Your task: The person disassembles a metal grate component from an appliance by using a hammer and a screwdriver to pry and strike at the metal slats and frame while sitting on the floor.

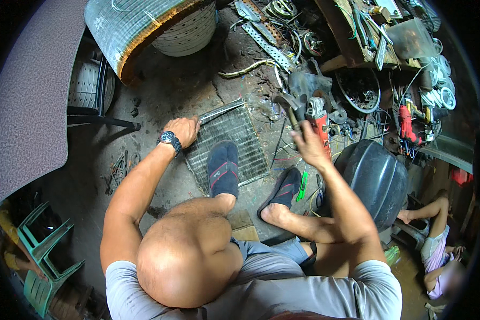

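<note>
- On the central floor [197, 209], the finned panel [250, 143] is lying flat; the left slipper [223, 169] is resting over it, likely steadying it.
- Along its far edge, the left hand's [183, 132] grip is curling around a metal strip's [222, 111] left end.
- Rightward, the right hand's [310, 146] grip is holding a hammer [291, 113], apparently loosely.

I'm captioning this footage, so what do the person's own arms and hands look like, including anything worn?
The left hand is gloveless, with a dark, round-faced wristwatch at the wrist. The right hand is gloveless too, with no watch visible. The pale grey cloth sleeves are short.
</note>
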`<action>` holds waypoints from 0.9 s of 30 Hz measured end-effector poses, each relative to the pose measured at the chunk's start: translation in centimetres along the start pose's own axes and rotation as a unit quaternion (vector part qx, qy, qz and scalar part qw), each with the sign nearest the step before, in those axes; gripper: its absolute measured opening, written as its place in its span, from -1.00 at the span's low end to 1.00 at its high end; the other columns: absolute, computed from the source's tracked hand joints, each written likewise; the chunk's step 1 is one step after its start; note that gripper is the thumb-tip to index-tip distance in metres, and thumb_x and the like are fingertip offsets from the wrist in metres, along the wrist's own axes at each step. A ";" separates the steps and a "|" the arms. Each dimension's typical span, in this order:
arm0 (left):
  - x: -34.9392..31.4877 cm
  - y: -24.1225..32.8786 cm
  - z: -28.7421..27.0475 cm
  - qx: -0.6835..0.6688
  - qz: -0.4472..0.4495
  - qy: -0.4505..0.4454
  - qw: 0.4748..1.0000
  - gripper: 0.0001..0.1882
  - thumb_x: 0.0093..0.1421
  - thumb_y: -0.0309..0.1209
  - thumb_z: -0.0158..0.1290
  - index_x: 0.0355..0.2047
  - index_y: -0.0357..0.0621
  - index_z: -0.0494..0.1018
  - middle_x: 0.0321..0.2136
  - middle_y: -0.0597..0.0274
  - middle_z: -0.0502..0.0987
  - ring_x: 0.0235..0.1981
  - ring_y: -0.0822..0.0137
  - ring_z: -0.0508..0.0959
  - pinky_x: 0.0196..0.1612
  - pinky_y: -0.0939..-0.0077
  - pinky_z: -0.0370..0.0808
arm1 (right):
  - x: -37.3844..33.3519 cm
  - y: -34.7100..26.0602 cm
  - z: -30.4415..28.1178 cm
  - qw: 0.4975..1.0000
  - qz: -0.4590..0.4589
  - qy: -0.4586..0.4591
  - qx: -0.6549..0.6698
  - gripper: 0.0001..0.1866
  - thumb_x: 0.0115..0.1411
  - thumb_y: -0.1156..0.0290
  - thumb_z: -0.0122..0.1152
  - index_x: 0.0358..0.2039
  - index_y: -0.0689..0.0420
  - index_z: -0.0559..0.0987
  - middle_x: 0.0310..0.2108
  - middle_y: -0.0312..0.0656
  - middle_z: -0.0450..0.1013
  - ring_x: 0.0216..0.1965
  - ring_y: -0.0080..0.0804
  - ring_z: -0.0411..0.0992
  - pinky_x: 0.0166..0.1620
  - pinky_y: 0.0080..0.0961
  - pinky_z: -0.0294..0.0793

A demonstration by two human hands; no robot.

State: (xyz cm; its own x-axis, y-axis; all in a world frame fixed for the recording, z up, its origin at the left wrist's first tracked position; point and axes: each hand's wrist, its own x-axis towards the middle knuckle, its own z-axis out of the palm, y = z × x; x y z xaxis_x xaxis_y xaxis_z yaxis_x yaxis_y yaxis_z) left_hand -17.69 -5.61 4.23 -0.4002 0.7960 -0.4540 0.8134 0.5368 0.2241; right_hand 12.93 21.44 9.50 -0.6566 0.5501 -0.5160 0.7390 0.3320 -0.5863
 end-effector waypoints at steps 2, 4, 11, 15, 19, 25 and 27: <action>0.7 1.1 -0.3 -0.002 0.003 0.003 1.000 -0.65 0.44 -0.18 -0.14 -0.15 -0.18 0.51 -0.32 -0.21 0.67 -0.25 -0.22 0.67 -0.09 -0.15 0.57 | 1.9 1.1 5.2 0.994 -0.050 0.089 0.042 -0.54 0.43 0.03 0.11 -0.03 0.19 0.29 -0.25 0.31 0.54 -0.15 0.34 0.55 -0.11 0.09 0.48; 0.5 0.9 -0.3 -0.010 0.002 0.001 1.000 -0.65 0.44 -0.18 -0.14 -0.16 -0.18 0.52 -0.32 -0.22 0.66 -0.24 -0.22 0.67 -0.09 -0.16 0.57 | 3.7 -0.8 8.0 0.996 0.030 0.077 0.045 -0.48 0.42 0.02 0.11 0.02 0.26 0.31 -0.19 0.35 0.54 -0.11 0.44 0.52 -0.07 0.15 0.45; -0.1 0.3 -0.3 -0.016 -0.012 -0.008 1.000 -0.64 0.44 -0.18 -0.15 -0.13 -0.19 0.52 -0.31 -0.24 0.66 -0.22 -0.24 0.66 -0.06 -0.15 0.56 | 3.9 -5.6 10.8 0.978 -0.051 0.116 0.168 -0.52 0.50 0.05 -0.02 0.08 0.26 0.41 -0.22 0.36 0.55 -0.11 0.45 0.51 -0.09 0.11 0.47; 1.3 1.5 0.4 -0.014 0.007 -0.012 1.000 -0.63 0.43 -0.16 -0.14 -0.12 -0.19 0.52 -0.32 -0.23 0.66 -0.22 -0.24 0.67 -0.04 -0.15 0.56 | 6.2 -0.7 13.3 0.995 0.019 0.070 0.062 -0.46 0.50 -0.04 -0.08 -0.02 0.26 0.50 -0.16 0.34 0.52 -0.02 0.34 0.49 0.00 0.06 0.41; 0.3 0.1 0.2 -0.008 -0.006 -0.017 1.000 -0.63 0.43 -0.17 -0.14 -0.14 -0.19 0.52 -0.34 -0.22 0.66 -0.23 -0.23 0.67 -0.06 -0.16 0.55 | 5.5 -4.4 10.9 0.977 0.011 0.112 0.179 -0.50 0.49 -0.04 -0.05 -0.11 0.22 0.51 -0.30 0.21 0.54 -0.20 0.28 0.53 -0.12 0.02 0.45; 2.2 1.6 0.4 -0.027 0.030 -0.002 0.999 -0.63 0.44 -0.17 -0.14 -0.15 -0.19 0.52 -0.33 -0.23 0.66 -0.24 -0.24 0.66 -0.08 -0.15 0.55 | 5.3 -1.3 13.7 0.979 -0.043 0.150 0.132 -0.47 0.50 0.06 -0.06 0.12 0.33 0.48 -0.03 0.36 0.52 0.04 0.36 0.49 0.08 0.01 0.47; 1.9 1.2 0.9 -0.015 0.031 -0.007 0.999 -0.63 0.44 -0.17 -0.14 -0.15 -0.19 0.52 -0.33 -0.23 0.66 -0.24 -0.25 0.66 -0.08 -0.15 0.55 | 5.6 -1.3 14.0 0.996 0.045 0.043 0.068 -0.43 0.49 0.00 -0.07 0.08 0.33 0.49 -0.05 0.37 0.53 0.04 0.39 0.48 0.08 0.06 0.45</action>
State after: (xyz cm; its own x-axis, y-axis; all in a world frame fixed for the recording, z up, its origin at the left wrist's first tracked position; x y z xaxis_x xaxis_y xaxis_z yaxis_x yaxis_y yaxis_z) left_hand -17.11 -3.73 2.89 -0.3440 0.8243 -0.4497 0.8228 0.4954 0.2785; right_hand 6.15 13.39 -1.37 -0.5688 0.6380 -0.5191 0.7634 0.1747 -0.6218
